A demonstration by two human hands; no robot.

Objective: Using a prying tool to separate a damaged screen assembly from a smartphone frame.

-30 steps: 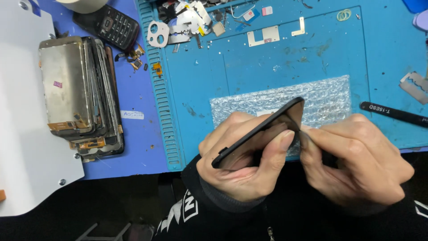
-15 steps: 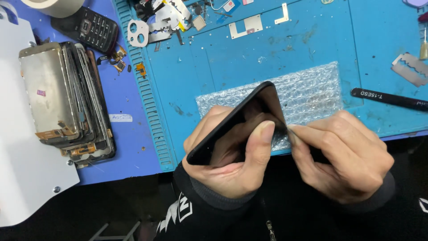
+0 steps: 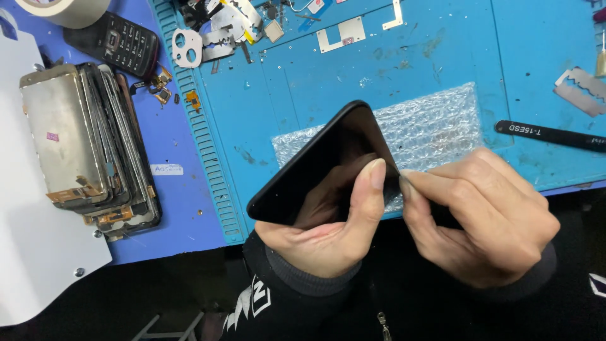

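Your left hand [image 3: 328, 237] cradles a black smartphone [image 3: 322, 167] from below, fingers wrapped behind it and the thumb pressed flat across its dark glass near the right edge, so the phone sits tilted, one corner pointing up and away from you above the blue work mat [image 3: 442, 57]. Your right hand [image 3: 486, 221] is bunched tight, thumb and forefinger pinched together right at the phone's lower right edge, touching it; something thin may be held in that pinch, but the fingers hide it and you cannot tell from here. Behind the phone a sheet of bubble wrap [image 3: 435, 126] lies flat on the mat. To the right of it rests a black pry tool [image 3: 549, 134], and beyond that a razor blade [image 3: 581, 91]. Well off to your left, a stack of old phone screens [image 3: 85, 142] lies on the purple surface, with a black keypad phone [image 3: 117, 43] above it and a roll of tape [image 3: 66, 9] at the top corner.
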